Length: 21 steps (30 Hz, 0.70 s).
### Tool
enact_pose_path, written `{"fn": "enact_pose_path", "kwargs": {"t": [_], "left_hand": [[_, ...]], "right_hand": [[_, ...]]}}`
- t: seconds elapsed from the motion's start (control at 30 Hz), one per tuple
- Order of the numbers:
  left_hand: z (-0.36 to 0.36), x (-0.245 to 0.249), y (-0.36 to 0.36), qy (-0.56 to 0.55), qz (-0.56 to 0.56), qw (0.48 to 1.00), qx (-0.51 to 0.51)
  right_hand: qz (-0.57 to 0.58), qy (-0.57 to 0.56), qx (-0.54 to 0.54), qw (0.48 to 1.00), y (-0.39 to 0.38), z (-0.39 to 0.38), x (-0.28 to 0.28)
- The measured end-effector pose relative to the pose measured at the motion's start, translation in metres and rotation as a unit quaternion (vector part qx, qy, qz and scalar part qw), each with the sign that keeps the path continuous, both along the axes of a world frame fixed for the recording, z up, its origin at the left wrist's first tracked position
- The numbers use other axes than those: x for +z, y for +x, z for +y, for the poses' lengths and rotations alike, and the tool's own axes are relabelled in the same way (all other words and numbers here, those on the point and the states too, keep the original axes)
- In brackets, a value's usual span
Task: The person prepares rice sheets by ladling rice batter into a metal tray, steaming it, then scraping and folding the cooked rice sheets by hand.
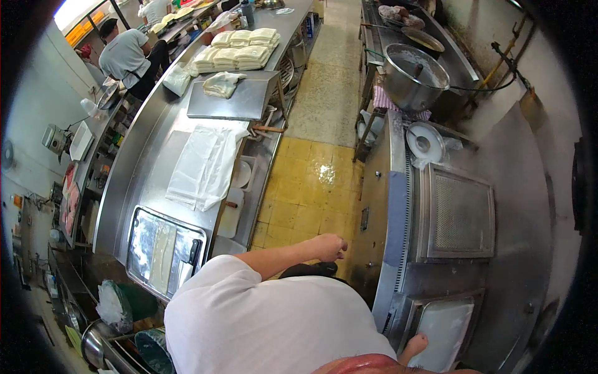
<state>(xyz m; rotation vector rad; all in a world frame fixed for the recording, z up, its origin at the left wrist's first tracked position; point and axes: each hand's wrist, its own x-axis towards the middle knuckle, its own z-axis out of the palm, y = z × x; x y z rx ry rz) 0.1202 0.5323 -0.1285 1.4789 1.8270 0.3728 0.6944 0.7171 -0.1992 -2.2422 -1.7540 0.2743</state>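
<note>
My left hand (329, 247) hangs in front of my body over the yellow tiled floor. Its fingers are curled in, and nothing shows in them. Low at the right, my right hand (416, 344) is closed at the left edge of a white rectangular tray (443, 330) set in the steel counter. What its fingers hold, if anything, is hidden. Beyond that tray lies a perforated steel panel (461, 209). On the left worktable, a shiny metal tray (142, 240) carries a pale flat strip (163, 255) and a knife with a black handle (194, 252).
White plastic sheets (205, 165) lie on the left worktable, with stacked white packets (233, 53) farther along. A large steel pot (414, 78) stands at the right. The tiled aisle (305, 181) runs between the counters. A person (128, 56) sits at the far left.
</note>
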Motion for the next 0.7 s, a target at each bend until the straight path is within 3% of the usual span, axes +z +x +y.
{"fn": "enact_pose_path", "kwargs": {"t": [0.23, 0.3, 0.43, 0.63, 0.7], "left_hand": [[0.002, -0.009, -0.002, -0.003, 0.012, 0.999, -0.037], [0.009, -0.006, -0.002, -0.015, 0.016, 0.999, -0.047], [0.017, -0.002, 0.009, 0.001, 0.028, 0.998, -0.051], [0.035, 0.011, 0.051, 0.063, 0.04, 0.994, -0.077], [0.047, 0.022, 0.074, 0.081, 0.03, 0.991, -0.104]], "right_hand": [[-0.037, -0.005, 0.038, 0.999, 0.006, -0.003, 0.003], [-0.025, 0.005, -0.024, 0.999, 0.0, -0.001, -0.002], [-0.021, -0.006, -0.038, 0.999, -0.028, -0.01, 0.027], [0.027, 0.02, 0.064, 0.997, 0.027, 0.007, -0.029], [0.132, 0.039, 0.131, 0.982, 0.041, 0.008, -0.039]]}}
